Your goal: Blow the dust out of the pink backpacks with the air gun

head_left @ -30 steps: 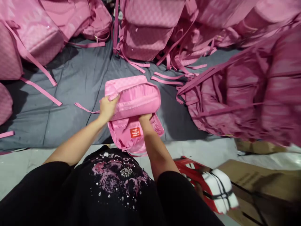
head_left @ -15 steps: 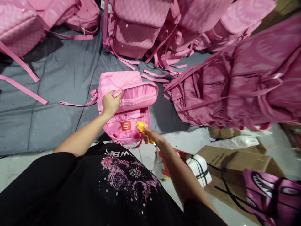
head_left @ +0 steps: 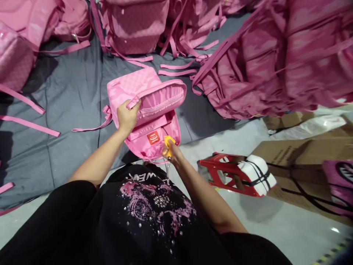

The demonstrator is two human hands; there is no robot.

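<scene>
A pink backpack (head_left: 132, 82) lies unzipped on the grey padded cover, its front panel folded up and a red label (head_left: 153, 137) showing on the inside. My left hand (head_left: 127, 117) is closed on the rim of that raised panel at its left end. In my right hand (head_left: 173, 151), at the near right edge of the opening, is a pair of yellow-handled scissors (head_left: 168, 141). Their metal part points down toward my body, and fingers partly cover the handles. A loose strap (head_left: 92, 129) trails from the backpack's left side.
More pink backpacks (head_left: 138, 27) stand along the far side, with a large pile of pink bags (head_left: 248, 70) at right. On the floor are a red stool (head_left: 220, 169) with a white strapped bundle (head_left: 256, 175) and a cardboard box (head_left: 309, 154).
My view has shifted, so the stool shows more fully. The backpack is turned slightly and its panel stands more tilted. My right hand has moved against the opening's edge, with the scissors more upright.
</scene>
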